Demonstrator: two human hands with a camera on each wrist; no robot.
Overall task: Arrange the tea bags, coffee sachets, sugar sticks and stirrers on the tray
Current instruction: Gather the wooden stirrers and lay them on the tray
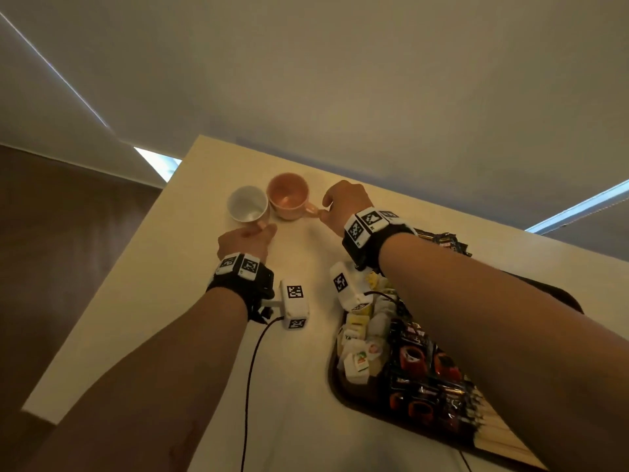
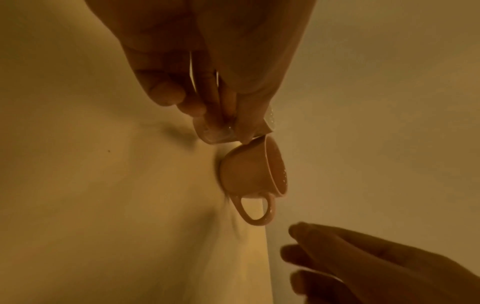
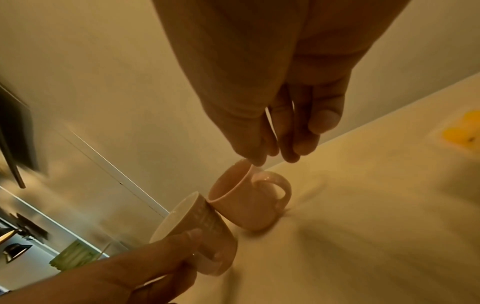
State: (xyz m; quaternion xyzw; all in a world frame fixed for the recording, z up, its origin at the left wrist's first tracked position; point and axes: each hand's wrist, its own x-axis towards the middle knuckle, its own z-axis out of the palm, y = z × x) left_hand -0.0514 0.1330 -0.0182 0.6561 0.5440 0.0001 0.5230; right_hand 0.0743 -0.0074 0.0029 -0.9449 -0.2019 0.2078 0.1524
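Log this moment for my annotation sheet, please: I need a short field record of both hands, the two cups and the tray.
left hand: grips the white cup at its near side
right hand: open, fingers near the pink cup's handle; contact unclear
pink cup: upright on the table, rim touching the white cup
tray: dark, on the table near the right forearm
tray contents: tea bags on its left, dark coffee sachets beside them

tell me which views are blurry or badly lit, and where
Head view: dim and warm but fairly sharp, white cup and pink cup legible. Left wrist view: heavy amber cast, right hand dark and soft. Right wrist view: motion-smeared at the left edge, table streaky.
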